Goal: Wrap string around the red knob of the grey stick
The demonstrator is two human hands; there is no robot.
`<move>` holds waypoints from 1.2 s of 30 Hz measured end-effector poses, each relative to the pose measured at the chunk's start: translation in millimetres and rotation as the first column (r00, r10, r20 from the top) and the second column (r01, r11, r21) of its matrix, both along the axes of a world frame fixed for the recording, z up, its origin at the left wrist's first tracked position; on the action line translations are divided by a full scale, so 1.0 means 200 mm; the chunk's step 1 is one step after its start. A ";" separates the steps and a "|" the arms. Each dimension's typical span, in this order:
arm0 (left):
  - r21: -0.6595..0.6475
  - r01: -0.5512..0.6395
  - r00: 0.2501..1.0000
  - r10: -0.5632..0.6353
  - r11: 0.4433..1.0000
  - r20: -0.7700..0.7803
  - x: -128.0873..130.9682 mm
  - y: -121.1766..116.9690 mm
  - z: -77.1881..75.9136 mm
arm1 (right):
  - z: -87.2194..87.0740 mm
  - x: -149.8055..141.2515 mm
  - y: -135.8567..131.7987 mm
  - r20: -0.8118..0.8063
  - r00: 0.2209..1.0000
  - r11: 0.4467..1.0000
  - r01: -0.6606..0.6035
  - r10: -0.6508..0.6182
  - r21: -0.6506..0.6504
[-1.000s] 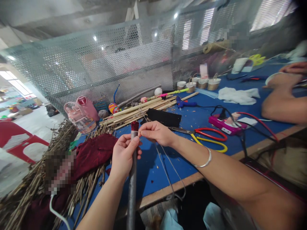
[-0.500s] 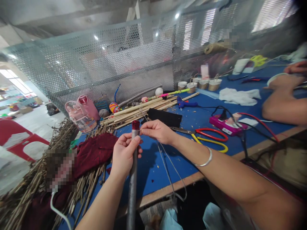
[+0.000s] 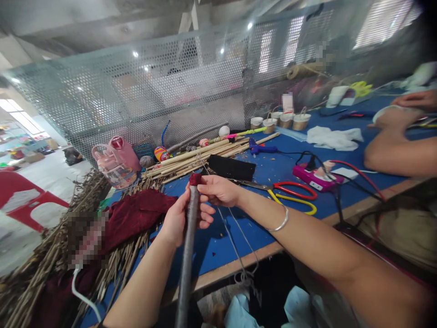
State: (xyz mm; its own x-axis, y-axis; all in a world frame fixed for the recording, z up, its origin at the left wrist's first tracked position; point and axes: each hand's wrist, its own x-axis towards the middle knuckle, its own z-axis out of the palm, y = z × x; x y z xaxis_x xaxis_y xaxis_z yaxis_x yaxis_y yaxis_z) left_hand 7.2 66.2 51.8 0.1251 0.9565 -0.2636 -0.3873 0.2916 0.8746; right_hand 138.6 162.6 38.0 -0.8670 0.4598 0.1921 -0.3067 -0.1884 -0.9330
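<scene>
A long grey rod (image 3: 189, 255), its upper part apparently wrapped in grey cord, stands tilted in front of me. Dark red cloth (image 3: 195, 179) caps its top end. My left hand (image 3: 175, 222) is closed around the rod below the cap, thumb on the near side, fingertips showing beyond it. Just under the red cloth, my right hand (image 3: 221, 189) pinches thumb and forefinger against the rod's side, with grey cord (image 3: 229, 230) at its fingers. Strands of that cord hang past the table edge into a tangle. The pinched bit itself is hidden.
Scissors (image 3: 295, 193) with red and yellow handles lie right of my hands, near a purple power strip (image 3: 316, 177) with cables. Behind are a black cloth (image 3: 232, 167), wooden sticks (image 3: 194, 154) and a blue glue gun (image 3: 261, 148). Maroon fabric (image 3: 136, 212) lies left. A co-worker's arm (image 3: 399, 152) rests right.
The left fingers have loosened and spread a little behind the rod, and the rod's top has shifted slightly right. My right hand has come closer against it. The hanging cord now bunches lower down.
</scene>
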 end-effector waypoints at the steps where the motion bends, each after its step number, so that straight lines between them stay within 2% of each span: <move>1: 0.011 0.008 1.000 -0.008 1.000 -0.028 0.00 0.00 0.00 | 0.00 -0.01 -0.01 -0.011 1.000 1.000 0.026 -0.026 0.013; 5: 0.097 -0.033 0.985 0.048 0.995 -0.166 -0.01 -0.02 0.01 | 0.00 -0.03 -0.02 -0.032 0.993 0.990 0.112 -0.110 0.089; 7: 0.086 -0.003 0.981 0.020 0.996 -0.194 -0.01 -0.05 0.02 | 0.00 -0.03 -0.02 -0.017 0.992 0.987 0.127 -0.126 0.101; 10: -0.003 0.122 0.983 -0.121 0.993 -0.138 -0.02 -0.06 0.03 | 0.00 -0.03 -0.02 0.019 0.997 0.993 0.071 -0.073 0.091; 13: -0.056 0.308 0.949 -0.311 0.950 -0.055 -0.04 -0.05 0.03 | -0.01 -0.03 -0.03 -0.012 0.999 0.997 0.031 -0.030 0.071; 15: -0.047 0.337 0.938 -0.339 0.940 -0.073 -0.03 -0.05 0.03 | -0.02 -0.04 -0.04 -0.047 0.998 0.996 0.055 -0.052 0.067; 16: -0.024 0.285 0.947 -0.285 0.958 -0.148 -0.02 -0.05 0.02 | -0.02 -0.04 -0.05 -0.057 0.996 0.995 0.076 -0.072 0.066; 17: 0.023 0.190 0.947 -0.177 0.982 -0.269 0.00 -0.07 0.02 | -0.02 -0.05 -0.05 -0.058 0.994 0.993 0.099 -0.095 0.068; 18: 0.103 0.070 0.911 -0.022 0.992 -0.413 0.03 -0.08 0.02 | -0.02 -0.05 -0.06 -0.054 0.992 0.990 0.120 -0.116 0.073; 20: 0.316 -0.122 0.713 0.305 0.941 -0.631 0.08 -0.13 0.02 | -0.02 -0.06 -0.06 -0.049 0.989 0.985 0.146 -0.142 0.090; 21: 0.405 -0.171 0.607 0.419 0.898 -0.675 0.11 -0.15 0.02 | -0.02 -0.06 -0.07 -0.054 0.988 0.984 0.150 -0.145 0.099; 22: 0.452 -0.193 0.544 0.478 0.871 -0.690 0.12 -0.16 0.01 | -0.01 -0.06 -0.07 -0.065 0.988 0.983 0.148 -0.141 0.106; 23: 0.448 -0.205 0.543 0.482 0.870 -0.687 0.13 -0.16 0.01 | -0.01 -0.06 -0.07 -0.077 0.989 0.985 0.137 -0.129 0.107; 24: 0.394 -0.203 0.605 0.431 0.896 -0.669 0.13 -0.16 0.01 | -0.01 -0.05 -0.07 -0.079 0.991 0.988 0.117 -0.109 0.104; 25: 0.302 -0.174 0.707 0.333 0.937 -0.624 0.12 -0.15 0.01 | 0.00 -0.04 -0.07 -0.069 0.994 0.991 0.090 -0.084 0.100; 27: 0.101 -0.017 0.903 0.059 0.995 -0.425 0.08 -0.12 0.01 | 0.00 -0.03 -0.07 -0.024 0.999 0.994 0.026 -0.023 0.102; 28: 0.040 0.080 0.950 -0.064 0.996 -0.306 0.05 -0.11 0.02 | 0.01 -0.02 -0.07 -0.007 1.000 0.994 0.000 0.001 0.108; 29: 0.011 0.155 0.965 -0.149 0.988 -0.216 0.04 -0.10 0.02 | 0.01 -0.02 -0.07 -0.002 1.000 0.993 -0.012 0.013 0.115; 30: 0.007 0.186 0.966 -0.182 0.983 -0.182 0.03 -0.09 0.02 | 0.01 -0.01 -0.07 -0.013 1.000 0.992 -0.008 0.010 0.123; 31: 0.021 0.168 0.964 -0.160 0.986 -0.214 0.03 -0.10 0.03 | 0.01 -0.02 -0.07 -0.037 0.999 0.992 0.011 -0.006 0.127; 32: 0.058 0.105 0.947 -0.082 0.993 -0.309 0.04 -0.10 0.03 | 0.01 -0.02 -0.07 -0.062 0.998 0.991 0.037 -0.029 0.128; 33: 0.129 0.018 0.897 0.041 0.992 -0.440 0.07 -0.11 0.03 | 0.01 -0.02 -0.07 -0.087 0.995 0.990 0.064 -0.053 0.126; 35: 0.338 -0.129 0.681 0.331 0.932 -0.653 0.12 -0.14 0.03 | 0.00 -0.04 -0.07 -0.119 0.989 0.987 0.100 -0.085 0.126; 36: 0.423 -0.160 0.572 0.433 0.892 -0.696 0.14 -0.14 0.03 | 0.00 -0.04 -0.07 -0.127 0.988 0.986 0.107 -0.090 0.130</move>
